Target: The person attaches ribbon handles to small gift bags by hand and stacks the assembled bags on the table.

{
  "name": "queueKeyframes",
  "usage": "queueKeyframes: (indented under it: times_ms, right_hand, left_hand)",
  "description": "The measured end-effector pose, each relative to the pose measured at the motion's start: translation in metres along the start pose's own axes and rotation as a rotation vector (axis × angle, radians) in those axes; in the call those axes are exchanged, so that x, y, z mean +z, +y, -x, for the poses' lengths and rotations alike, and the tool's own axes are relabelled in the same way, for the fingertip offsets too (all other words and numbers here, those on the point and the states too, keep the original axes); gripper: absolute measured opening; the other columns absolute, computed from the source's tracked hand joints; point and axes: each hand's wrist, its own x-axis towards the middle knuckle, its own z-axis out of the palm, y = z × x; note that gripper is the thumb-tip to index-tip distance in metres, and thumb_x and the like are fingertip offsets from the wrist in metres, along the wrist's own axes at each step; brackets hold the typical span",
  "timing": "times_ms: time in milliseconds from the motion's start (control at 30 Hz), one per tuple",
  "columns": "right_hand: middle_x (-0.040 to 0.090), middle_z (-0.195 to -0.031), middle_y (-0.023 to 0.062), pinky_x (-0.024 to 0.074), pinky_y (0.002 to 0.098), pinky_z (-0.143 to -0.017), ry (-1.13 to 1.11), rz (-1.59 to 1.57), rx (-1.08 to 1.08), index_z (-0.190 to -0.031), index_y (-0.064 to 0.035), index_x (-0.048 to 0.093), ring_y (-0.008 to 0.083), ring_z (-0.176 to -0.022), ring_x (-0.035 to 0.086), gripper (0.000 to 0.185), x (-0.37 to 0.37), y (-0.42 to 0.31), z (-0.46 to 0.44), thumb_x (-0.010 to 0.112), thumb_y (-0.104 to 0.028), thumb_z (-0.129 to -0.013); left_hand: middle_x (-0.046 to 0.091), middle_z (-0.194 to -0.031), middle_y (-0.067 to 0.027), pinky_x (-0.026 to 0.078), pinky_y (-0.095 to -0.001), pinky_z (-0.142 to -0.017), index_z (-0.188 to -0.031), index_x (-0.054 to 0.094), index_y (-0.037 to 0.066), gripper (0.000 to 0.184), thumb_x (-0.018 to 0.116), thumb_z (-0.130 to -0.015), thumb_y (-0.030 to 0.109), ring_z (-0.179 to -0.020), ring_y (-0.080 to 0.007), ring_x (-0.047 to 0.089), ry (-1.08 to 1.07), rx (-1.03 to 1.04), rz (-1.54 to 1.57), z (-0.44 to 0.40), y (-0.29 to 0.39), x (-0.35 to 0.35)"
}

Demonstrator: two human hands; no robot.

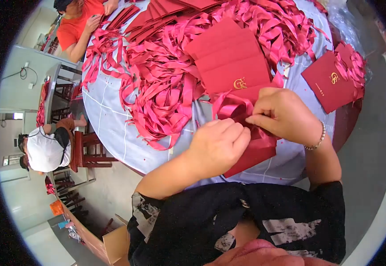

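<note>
Close to my body, a dark red paper gift bag point(254, 158) lies on the table under both hands. A glossy red ribbon point(232, 106) loops up from it between my fingers. My left hand point(222, 144) is closed at the bag's left side, fingers curled in on the ribbon. From the right, my right hand point(286, 116) pinches the ribbon between thumb and forefinger; a beaded bracelet circles that wrist. The ribbon's ends are partly hidden by my fingers. Just beyond, a stack of flat red bags point(230, 57) shows a gold logo.
Heaped ribbons point(162, 88) cover the middle of the round table point(106, 111). More bags with ribbons point(330, 80) lie at the right edge. A co-worker in orange point(80, 24) handles bags at the far left. Another person in white point(46, 148) sits behind, near a cardboard box point(115, 244).
</note>
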Motion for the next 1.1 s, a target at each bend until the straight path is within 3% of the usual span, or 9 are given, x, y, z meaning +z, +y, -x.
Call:
queueKeyframes:
  times_ms: [200,333,433,533,633,733,900,1067,1100]
  right_hand:
    - [0.058,-0.068,0.0113,0.0475,0.037,-0.061,-0.409,-0.001,-0.072,-0.07,-0.0003,0.065,0.0277,-0.065,0.059,0.012,-0.011,0.004,-0.023,0.074,-0.008,-0.073]
    - [0.065,-0.073,0.0171,0.0502,0.0422,-0.065,-0.315,-0.106,-0.081,-0.072,-0.0008,0.068,0.0348,-0.069,0.063,0.013,0.003,0.011,-0.019,0.067,-0.013,-0.078]
    - [0.064,-0.068,0.013,0.0494,0.0362,-0.062,-0.081,-0.245,-0.001,-0.074,-0.0003,0.066,0.0244,-0.062,0.062,0.013,0.015,0.015,-0.012,0.067,-0.01,-0.082]
    - [0.062,-0.071,-0.0024,0.046,0.0245,-0.065,0.132,-0.527,0.306,-0.078,0.0003,0.066,0.0048,-0.071,0.054,0.021,0.009,0.026,-0.015,0.067,-0.016,-0.092]
    - [0.065,-0.079,-0.004,0.046,0.0224,-0.071,0.482,-0.723,0.375,-0.086,-0.0011,0.069,0.0054,-0.075,0.056,0.02,0.0,0.041,-0.018,0.064,-0.017,-0.097]
    - [0.063,-0.079,-0.005,0.0439,0.0208,-0.066,0.821,-0.681,0.235,-0.092,-0.0007,0.068,0.0041,-0.073,0.056,0.024,0.011,0.034,-0.011,0.065,-0.023,-0.098]
    - [0.052,-0.066,-0.0058,0.0382,0.0222,-0.056,0.164,-0.521,0.508,-0.084,-0.0004,0.067,0.002,-0.067,0.046,0.027,0.009,0.016,0.04,0.071,-0.025,-0.094]
    - [0.034,-0.065,-0.0069,0.0291,0.0285,-0.052,0.059,-0.551,0.332,-0.067,-0.0034,0.044,0.0047,-0.064,0.031,0.041,0.017,0.016,0.067,0.071,-0.021,-0.093]
    - [0.034,-0.066,-0.0073,0.0294,0.0275,-0.053,0.077,-0.631,0.35,-0.068,-0.0039,0.046,0.0042,-0.064,0.031,0.039,0.015,0.017,0.071,0.07,-0.02,-0.095]
  left_hand:
    - [0.058,-0.077,-0.0067,0.049,-0.0355,-0.058,-0.092,0.064,0.003,0.024,0.064,-0.069,0.011,-0.069,-0.0234,0.06,-0.009,0.035,-0.003,0.001,0.005,-0.003]
    - [0.06,-0.079,-0.0073,0.05,-0.0367,-0.06,-0.093,0.065,0.003,0.023,0.064,-0.07,0.009,-0.071,-0.0246,0.061,0.014,-0.048,0.063,0.004,0.002,0.0]
    - [0.061,-0.079,-0.0079,0.051,-0.0386,-0.062,-0.093,0.065,0.004,0.022,0.065,-0.071,0.006,-0.073,-0.0264,0.063,-0.023,-0.089,0.121,0.004,0.001,-0.005]
    - [0.065,-0.083,-0.0106,0.053,-0.0408,-0.066,-0.095,0.065,0.005,0.02,0.064,-0.075,0.004,-0.077,-0.0295,0.065,-0.164,0.0,0.37,0.003,0.006,-0.009]
    - [0.066,-0.087,-0.0122,0.054,-0.0414,-0.069,-0.095,0.066,0.005,0.019,0.063,-0.076,0.004,-0.079,-0.0307,0.066,-0.128,-0.039,0.375,0.004,0.007,-0.004]
    - [0.066,-0.085,-0.0154,0.052,-0.0408,-0.069,-0.094,0.066,0.001,0.009,0.061,-0.089,0.006,-0.078,-0.0351,0.065,-0.061,-0.255,0.41,0.001,-0.005,-0.005]
    - [0.065,-0.083,-0.015,0.051,-0.0359,-0.067,-0.097,0.066,0.001,0.009,0.061,-0.093,0.006,-0.075,-0.0308,0.066,-0.075,-0.392,0.517,-0.001,-0.013,-0.006]
    - [0.069,-0.088,-0.0117,0.051,-0.0326,-0.07,-0.097,0.067,-0.002,0.01,0.06,-0.094,0.004,-0.078,-0.0264,0.067,0.053,-0.306,0.631,-0.002,-0.016,-0.002]
    - [0.068,-0.088,-0.0145,0.051,-0.0381,-0.075,-0.096,0.067,-0.001,0.012,0.063,-0.093,0.009,-0.083,-0.0319,0.066,0.096,-0.375,0.651,-0.003,-0.016,0.0]
